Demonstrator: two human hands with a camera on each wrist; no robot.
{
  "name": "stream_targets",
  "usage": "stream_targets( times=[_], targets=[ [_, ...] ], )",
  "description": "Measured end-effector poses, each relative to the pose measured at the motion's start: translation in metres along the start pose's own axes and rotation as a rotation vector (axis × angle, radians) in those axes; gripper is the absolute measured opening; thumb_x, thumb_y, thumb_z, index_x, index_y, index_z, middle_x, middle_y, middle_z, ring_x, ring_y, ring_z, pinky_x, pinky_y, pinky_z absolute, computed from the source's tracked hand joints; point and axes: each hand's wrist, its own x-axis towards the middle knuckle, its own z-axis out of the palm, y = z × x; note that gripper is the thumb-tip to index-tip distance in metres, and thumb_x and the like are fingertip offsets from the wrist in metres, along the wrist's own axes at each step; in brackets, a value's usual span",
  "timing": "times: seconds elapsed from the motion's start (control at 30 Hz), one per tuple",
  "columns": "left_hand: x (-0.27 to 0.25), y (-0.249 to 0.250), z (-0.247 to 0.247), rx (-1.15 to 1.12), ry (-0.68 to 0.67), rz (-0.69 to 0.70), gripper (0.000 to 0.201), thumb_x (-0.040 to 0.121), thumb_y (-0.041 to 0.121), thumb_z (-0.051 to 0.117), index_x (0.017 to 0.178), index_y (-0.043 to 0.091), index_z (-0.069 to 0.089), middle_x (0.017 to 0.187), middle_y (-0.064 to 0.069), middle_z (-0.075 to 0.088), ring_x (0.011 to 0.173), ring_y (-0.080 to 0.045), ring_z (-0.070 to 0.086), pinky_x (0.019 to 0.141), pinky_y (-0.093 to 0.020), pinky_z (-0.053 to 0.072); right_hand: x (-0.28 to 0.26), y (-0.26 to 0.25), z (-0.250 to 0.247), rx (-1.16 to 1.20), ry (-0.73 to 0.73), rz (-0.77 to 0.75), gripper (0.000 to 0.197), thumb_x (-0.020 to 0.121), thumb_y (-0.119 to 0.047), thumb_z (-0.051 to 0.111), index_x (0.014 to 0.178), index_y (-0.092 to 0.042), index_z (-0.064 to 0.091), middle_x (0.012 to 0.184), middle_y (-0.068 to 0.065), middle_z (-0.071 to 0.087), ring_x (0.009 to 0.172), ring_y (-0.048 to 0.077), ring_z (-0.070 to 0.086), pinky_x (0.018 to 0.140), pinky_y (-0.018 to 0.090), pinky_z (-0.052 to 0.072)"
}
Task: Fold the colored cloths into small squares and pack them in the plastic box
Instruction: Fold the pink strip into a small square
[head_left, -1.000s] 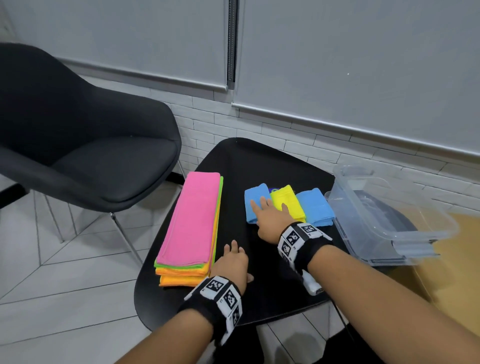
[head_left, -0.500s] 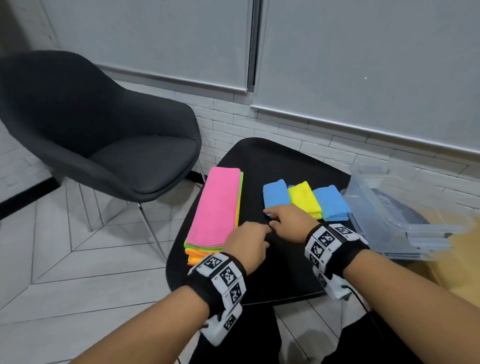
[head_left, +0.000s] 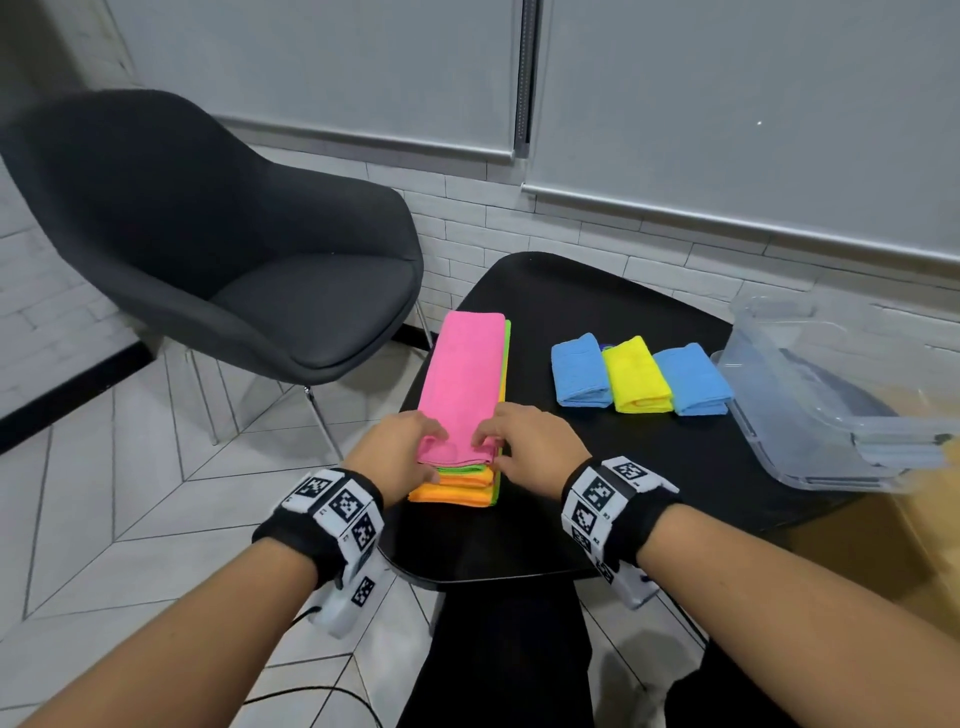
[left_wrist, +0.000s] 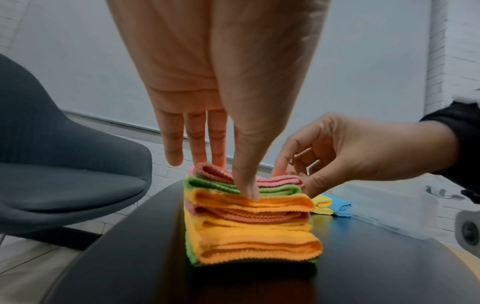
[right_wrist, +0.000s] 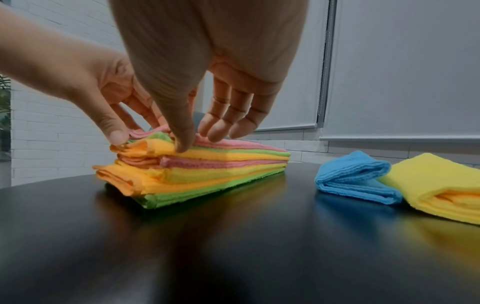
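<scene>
A stack of long cloths (head_left: 470, 379), pink on top over green and orange layers, lies on the left of the black table (head_left: 649, 467). My left hand (head_left: 415, 452) and right hand (head_left: 498, 447) both pinch the near end of the pink cloth (left_wrist: 275, 182), fingers on top and thumbs at the edge below it. The left thumb (left_wrist: 246, 191) and the right thumb (right_wrist: 183, 144) press at the green-orange layer. Three folded squares, blue (head_left: 581, 370), yellow (head_left: 639, 382) and blue (head_left: 693, 380), sit in a row beside the clear plastic box (head_left: 810, 452).
A dark grey chair (head_left: 234, 249) stands left of the table, close to the stack. The plastic box overhangs the table's right edge. Bare black tabletop lies between the stack and the folded squares. A white brick wall runs behind.
Both hands left the folded blue cloth and the table's middle and moved left to the stack's near end, where they now pinch the pink cloth. My view swung left and down.
</scene>
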Motion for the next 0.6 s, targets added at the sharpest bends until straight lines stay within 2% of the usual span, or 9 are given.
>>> stream_targets(
  times=[0.13, 0.27, 0.37, 0.43, 0.53, 0.6],
  targets=[
    [-0.001, -0.004, -0.003, -0.009, 0.010, 0.004, 0.048, 0.077, 0.013, 0.076, 0.123, 0.018, 0.062, 0.122, 0.000, 0.061, 0.111, -0.016, 0.056, 0.092, -0.023, 0.042, 0.003, 0.001, 0.003, 0.029, 0.018, -0.007, 0.019, 0.090, -0.021, 0.056, 0.101, -0.028, 0.069, 0.100, -0.002, 0.055, 0.092, 0.020, 0.057, 0.075, 0.032, 0.046],
    [0.001, -0.009, -0.005, -0.052, 0.010, -0.003, 0.050, 0.076, 0.010, 0.076, 0.123, 0.018, 0.062, 0.123, -0.001, 0.061, 0.112, -0.016, 0.056, 0.094, -0.025, 0.043, 0.005, 0.006, 0.003, 0.129, 0.082, -0.004, 0.014, 0.089, -0.022, 0.060, 0.098, -0.027, 0.070, 0.098, -0.002, 0.061, 0.093, 0.017, 0.059, 0.081, 0.036, 0.050],
    [0.003, -0.011, -0.006, -0.065, 0.027, 0.020, 0.057, 0.074, -0.001, 0.071, 0.126, 0.018, 0.060, 0.127, -0.002, 0.059, 0.119, -0.018, 0.053, 0.096, -0.023, 0.039, 0.005, 0.011, -0.001, 0.297, 0.155, -0.002, 0.011, 0.088, -0.017, 0.063, 0.091, -0.025, 0.070, 0.087, -0.006, 0.067, 0.082, 0.013, 0.062, 0.079, 0.038, 0.053],
    [0.003, -0.011, -0.006, -0.072, 0.031, 0.046, 0.067, 0.072, -0.009, 0.064, 0.132, 0.019, 0.055, 0.133, -0.002, 0.054, 0.123, -0.017, 0.049, 0.096, -0.021, 0.038, 0.002, 0.013, -0.007, 0.416, 0.191, 0.007, 0.014, 0.088, -0.010, 0.060, 0.086, -0.023, 0.067, 0.076, -0.007, 0.065, 0.071, 0.013, 0.062, 0.075, 0.038, 0.055],
    [0.005, -0.007, -0.003, -0.061, 0.033, 0.105, 0.083, 0.066, -0.015, 0.052, 0.139, 0.024, 0.045, 0.141, 0.001, 0.043, 0.132, -0.017, 0.041, 0.099, -0.023, 0.039, -0.008, 0.018, -0.020, 0.594, 0.183, 0.014, 0.019, 0.092, 0.000, 0.050, 0.085, -0.015, 0.060, 0.072, 0.003, 0.064, 0.069, 0.017, 0.064, 0.070, 0.032, 0.057],
    [0.007, -0.001, 0.000, -0.033, 0.035, 0.115, 0.087, 0.067, -0.016, 0.048, 0.142, 0.028, 0.040, 0.147, 0.001, 0.035, 0.137, -0.018, 0.033, 0.104, -0.030, 0.039, -0.020, 0.028, -0.028, 0.673, 0.141, 0.013, 0.022, 0.093, 0.005, 0.044, 0.083, -0.013, 0.054, 0.074, 0.007, 0.063, 0.071, 0.012, 0.063, 0.067, 0.021, 0.053]
  ],
)
